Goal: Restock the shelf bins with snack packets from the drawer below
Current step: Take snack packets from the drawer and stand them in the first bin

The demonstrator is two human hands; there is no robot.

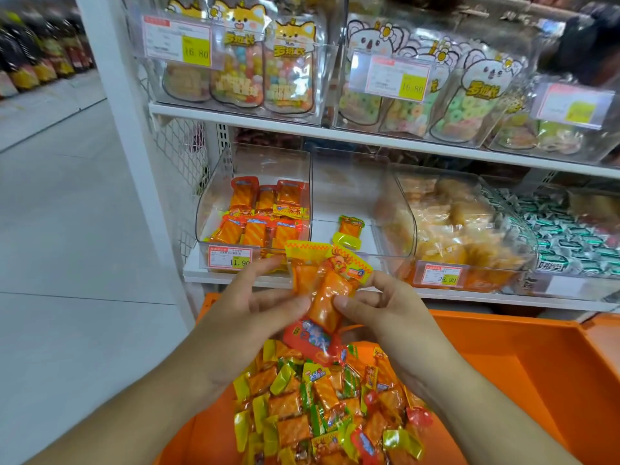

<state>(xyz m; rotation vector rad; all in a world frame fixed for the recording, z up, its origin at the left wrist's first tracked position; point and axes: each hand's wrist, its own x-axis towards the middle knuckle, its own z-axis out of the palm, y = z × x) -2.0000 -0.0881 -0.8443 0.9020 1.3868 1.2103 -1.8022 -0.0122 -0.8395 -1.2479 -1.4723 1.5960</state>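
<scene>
I see both hands pinching a small bunch of snack packets (322, 290) at frame centre, left hand (248, 303) and right hand (385, 303) each in a closed grip, long axis running up-frame. The near-empty middle bin (385, 209) lies directly above.

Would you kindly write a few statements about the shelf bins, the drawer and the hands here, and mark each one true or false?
1. Both hands, left hand and right hand, hold a bunch of snack packets above the orange drawer. True.
2. The middle bin on the lower shelf is packed full. False: only one packet lies in it.
3. The left bin holds orange packets. True.
4. The drawer holds no packets. False: a loose pile of packets lies in it.
5. The left bin's price tag reads 29.90. False: it reads 11.90.
</scene>
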